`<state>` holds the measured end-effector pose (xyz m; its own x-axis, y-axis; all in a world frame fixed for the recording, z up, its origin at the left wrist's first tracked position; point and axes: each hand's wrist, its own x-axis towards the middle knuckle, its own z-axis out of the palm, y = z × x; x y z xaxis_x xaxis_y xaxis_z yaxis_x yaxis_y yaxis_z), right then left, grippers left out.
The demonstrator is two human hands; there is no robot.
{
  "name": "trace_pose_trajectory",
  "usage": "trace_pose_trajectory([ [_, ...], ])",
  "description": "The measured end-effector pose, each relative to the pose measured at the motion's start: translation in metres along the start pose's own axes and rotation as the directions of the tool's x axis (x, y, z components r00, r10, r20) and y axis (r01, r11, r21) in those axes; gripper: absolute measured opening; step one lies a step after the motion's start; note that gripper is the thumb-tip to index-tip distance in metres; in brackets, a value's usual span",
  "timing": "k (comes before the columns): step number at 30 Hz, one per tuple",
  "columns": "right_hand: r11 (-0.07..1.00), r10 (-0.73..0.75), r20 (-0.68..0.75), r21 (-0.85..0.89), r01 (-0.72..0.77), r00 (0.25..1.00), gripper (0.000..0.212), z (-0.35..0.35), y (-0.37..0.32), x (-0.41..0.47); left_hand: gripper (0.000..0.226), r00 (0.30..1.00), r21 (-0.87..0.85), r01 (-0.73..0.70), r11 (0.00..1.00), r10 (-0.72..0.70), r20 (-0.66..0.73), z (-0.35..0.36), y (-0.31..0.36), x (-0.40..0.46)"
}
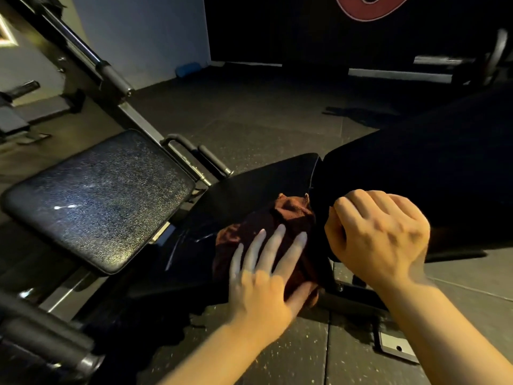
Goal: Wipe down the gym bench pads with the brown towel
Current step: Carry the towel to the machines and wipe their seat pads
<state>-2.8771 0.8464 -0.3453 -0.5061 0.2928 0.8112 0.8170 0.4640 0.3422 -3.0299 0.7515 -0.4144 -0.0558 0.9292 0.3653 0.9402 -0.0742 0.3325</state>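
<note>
My left hand (pixel 263 276) lies flat with fingers spread and straight, pressing the crumpled brown towel (pixel 280 220) onto the dark seat pad (pixel 258 182) of the bench, just beside the gap to the back pad (pixel 416 168). My right hand (pixel 380 234) rests on the back pad's near edge, fingers curled under, though I cannot tell whether they grasp anything. To my left sits a second, worn, speckled pad (pixel 100 198) beside a metal frame with a grip handle (pixel 213 159).

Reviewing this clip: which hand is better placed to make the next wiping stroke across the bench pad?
The left hand. Its straight fingers already press flat on the brown towel, which lies on the seat pad. The right hand is curled at the edge of the back pad, off the towel.
</note>
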Motion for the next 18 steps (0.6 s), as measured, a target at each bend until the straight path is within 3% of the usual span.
trace_pose_trajectory([
  [5,1.000,-0.004,-0.002,0.005,0.004,1.000,0.029,0.003,0.003,0.003,0.077,0.995,0.036,-0.075,0.997,0.073,0.075,-0.012,-0.004,0.031],
  [7,1.000,-0.007,0.032,0.013,0.007,0.999,0.031,0.002,0.003,0.002,0.082,0.964,0.010,0.002,1.000,-0.005,0.266,-0.022,0.005,0.054],
  [9,1.000,0.009,0.039,0.014,-0.009,0.999,0.032,0.002,0.002,0.002,0.090,0.870,-0.018,0.104,0.994,-0.083,0.485,-0.030,0.009,0.078],
  [11,1.000,0.018,0.023,0.002,-0.018,1.000,0.031,0.004,0.001,0.003,0.092,0.829,-0.041,0.109,0.993,-0.068,0.555,-0.031,0.009,0.091],
  [14,1.000,0.017,0.023,0.009,-0.017,1.000,0.031,0.004,0.001,0.002,0.089,0.847,0.011,0.070,0.997,-0.065,0.528,-0.026,0.005,0.082],
  [18,1.000,0.012,0.027,-0.003,-0.012,1.000,0.030,0.001,0.000,0.003,0.075,0.953,-0.050,0.023,0.998,-0.007,0.304,-0.015,-0.008,0.047],
])
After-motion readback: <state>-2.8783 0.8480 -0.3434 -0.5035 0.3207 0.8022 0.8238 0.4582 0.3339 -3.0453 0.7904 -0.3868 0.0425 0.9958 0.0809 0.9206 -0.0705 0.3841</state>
